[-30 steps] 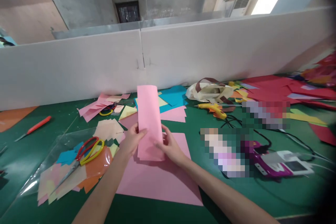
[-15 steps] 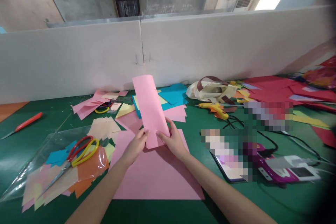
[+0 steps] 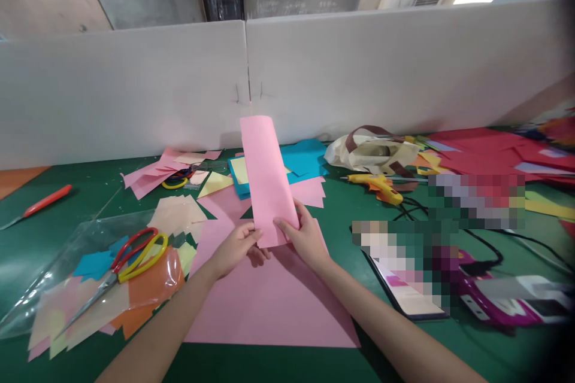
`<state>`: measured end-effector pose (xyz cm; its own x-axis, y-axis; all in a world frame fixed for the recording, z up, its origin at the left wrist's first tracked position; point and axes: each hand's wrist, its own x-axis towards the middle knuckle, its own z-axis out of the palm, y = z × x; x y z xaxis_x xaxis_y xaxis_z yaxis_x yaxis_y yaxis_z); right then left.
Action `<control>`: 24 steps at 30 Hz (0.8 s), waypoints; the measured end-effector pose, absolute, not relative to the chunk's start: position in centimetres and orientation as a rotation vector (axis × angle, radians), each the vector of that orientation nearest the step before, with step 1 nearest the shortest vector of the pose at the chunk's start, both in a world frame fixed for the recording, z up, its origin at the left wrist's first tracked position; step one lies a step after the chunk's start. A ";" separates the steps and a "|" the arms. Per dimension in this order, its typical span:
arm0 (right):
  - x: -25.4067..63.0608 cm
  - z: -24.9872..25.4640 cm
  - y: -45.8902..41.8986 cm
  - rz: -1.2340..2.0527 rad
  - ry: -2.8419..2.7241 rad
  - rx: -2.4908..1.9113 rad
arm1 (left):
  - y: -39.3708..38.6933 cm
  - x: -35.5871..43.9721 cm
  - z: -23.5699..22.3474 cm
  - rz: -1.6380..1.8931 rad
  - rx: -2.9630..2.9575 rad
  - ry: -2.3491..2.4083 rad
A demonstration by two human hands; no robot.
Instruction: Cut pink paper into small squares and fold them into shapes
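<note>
"where's the folded pink paper [image 3: 269, 179]?"

"tilted up above the flat pink sheet [image 3: 269, 305]. left hand [image 3: 236, 246] pinches its lower left corner, fingers nearly closed; right hand [image 3: 308, 239] grips the right edge, thumb in front."

"what's around?"

"scissors [image 3: 130, 263] on the plastic bag [image 3: 168, 269] to the left, phone [image 3: 413, 299] to the right, blue paper [image 3: 308, 158] behind."

"any room?"

"bare green table [image 3: 339, 245] between sheet and phone, partly crossed by the right forearm [image 3: 372, 311]."
</note>
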<state>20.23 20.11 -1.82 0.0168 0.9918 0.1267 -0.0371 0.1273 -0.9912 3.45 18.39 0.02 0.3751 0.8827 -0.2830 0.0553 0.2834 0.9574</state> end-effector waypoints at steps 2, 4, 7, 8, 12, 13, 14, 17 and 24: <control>20.4 -1.4 20.0 1.105 -1.256 -1.144 | 18.5 3.4 0.0 0.726 1.135 1.013; 20.6 -1.1 20.0 1.083 -1.274 -1.181 | 18.6 3.3 -0.2 0.762 1.107 0.967; 20.8 -1.2 20.3 1.084 -1.263 -1.133 | 18.9 3.1 -0.6 0.829 1.080 0.913; 20.8 -1.4 20.4 1.091 -1.256 -1.101 | 19.0 3.1 -0.8 0.842 1.078 0.903; 20.8 -2.1 20.7 1.081 -1.259 -1.013 | 19.3 2.8 -1.2 0.863 1.053 0.875; 20.8 -2.2 20.8 1.073 -1.263 -1.005 | 19.3 2.8 -1.3 0.868 1.038 0.870; 20.8 -2.3 20.8 1.065 -1.265 -1.003 | 19.3 2.8 -1.2 0.877 1.018 0.867; 20.7 -2.3 20.8 1.040 -1.242 -1.016 | 19.2 3.0 -1.0 0.913 0.949 0.875; 20.6 -2.3 20.6 1.068 -1.195 -0.946 | 19.3 3.1 -0.8 0.941 0.845 0.938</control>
<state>20.58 20.63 -2.29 0.0458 0.9697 0.2401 -0.1303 0.2441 -0.9610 3.12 19.27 -0.80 0.2850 0.9186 -0.2738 -0.2764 0.3523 0.8942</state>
